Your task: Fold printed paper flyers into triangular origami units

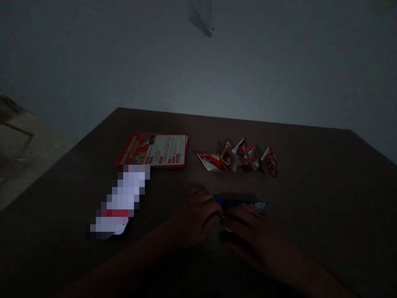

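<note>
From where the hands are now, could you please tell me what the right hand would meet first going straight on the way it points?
Most likely the left hand, since the right hand points toward it over the blue paper; any gap between them is hard to judge in this dim view.

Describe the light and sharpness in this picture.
Head view: dim throughout, with the left hand and right hand in gloom, obscuring detail on the blue paper; head view: wall palest just above the table; head view: phone bright, its screen broken into coarse blocks; head view: small print on the red-and-white stack unreadable.
</note>
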